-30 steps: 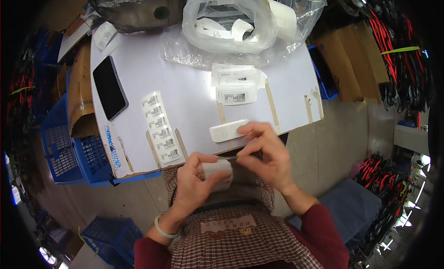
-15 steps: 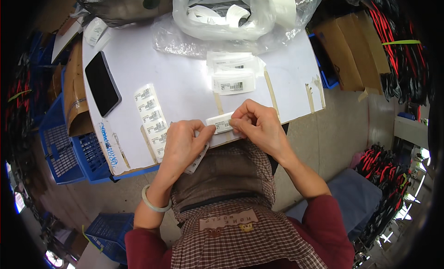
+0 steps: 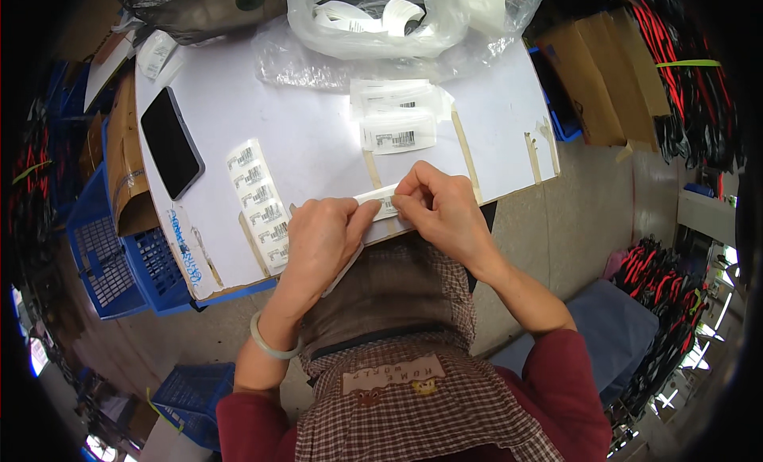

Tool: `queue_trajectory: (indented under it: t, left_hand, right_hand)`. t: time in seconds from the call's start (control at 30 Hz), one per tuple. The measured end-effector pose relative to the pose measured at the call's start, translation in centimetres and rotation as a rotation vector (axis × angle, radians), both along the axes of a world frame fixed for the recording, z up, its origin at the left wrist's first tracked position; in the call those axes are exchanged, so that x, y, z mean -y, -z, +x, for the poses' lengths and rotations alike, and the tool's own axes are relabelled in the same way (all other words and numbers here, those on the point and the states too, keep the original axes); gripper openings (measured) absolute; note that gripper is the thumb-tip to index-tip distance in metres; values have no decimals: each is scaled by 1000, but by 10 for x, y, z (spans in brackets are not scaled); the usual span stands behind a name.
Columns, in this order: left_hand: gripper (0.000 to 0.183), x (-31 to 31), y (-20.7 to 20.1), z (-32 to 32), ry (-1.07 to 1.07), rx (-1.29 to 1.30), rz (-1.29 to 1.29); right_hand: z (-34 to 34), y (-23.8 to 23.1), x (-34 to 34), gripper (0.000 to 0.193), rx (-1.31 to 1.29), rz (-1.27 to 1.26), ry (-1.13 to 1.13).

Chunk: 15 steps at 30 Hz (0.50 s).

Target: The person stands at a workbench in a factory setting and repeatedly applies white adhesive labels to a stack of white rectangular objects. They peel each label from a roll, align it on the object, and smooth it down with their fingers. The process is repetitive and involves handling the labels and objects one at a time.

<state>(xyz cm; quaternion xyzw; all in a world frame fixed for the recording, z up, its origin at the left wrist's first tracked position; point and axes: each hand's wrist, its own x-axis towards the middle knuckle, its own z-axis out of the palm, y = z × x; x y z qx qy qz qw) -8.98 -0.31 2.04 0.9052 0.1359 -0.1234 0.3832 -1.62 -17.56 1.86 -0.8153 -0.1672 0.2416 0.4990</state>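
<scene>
So: our right hand (image 3: 439, 208) clamps barcode label (image 3: 387, 203) at its three-o'clock end, thumb and fingertips together. Our left hand (image 3: 319, 238) rests at label's nine o'clock; whether it pinches, we cannot tell. Label near front edge of white table (image 3: 302, 128). Around it: pale strip (image 3: 344, 272) under left palm, seven o'clock; sticker sheet (image 3: 258, 197), nine; phone (image 3: 172, 144), between nine and ten; barcode cards (image 3: 401, 132), twelve; plastic bag (image 3: 366, 47) beyond.

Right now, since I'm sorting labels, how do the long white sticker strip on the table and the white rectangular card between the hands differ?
The long sticker strip carries several barcodes; the rectangular card shows one. The strip runs front to back; the card lies crosswise between the left hand and right hand. Both are white.
</scene>
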Motion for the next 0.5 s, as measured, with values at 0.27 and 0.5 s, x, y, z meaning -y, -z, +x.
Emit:
queue_trajectory:
  t: [0.27, 0.5]
  left_hand:
    - [44, -14, -37, 41, -135, 73, -109]
    - [35, -13, -10, 86, 118, -80, 162]
  right_hand:
    - [43, -8, -3, 13, 83, 138, 174]
    - [64, -6, -21, 31, 454, -500, 79]
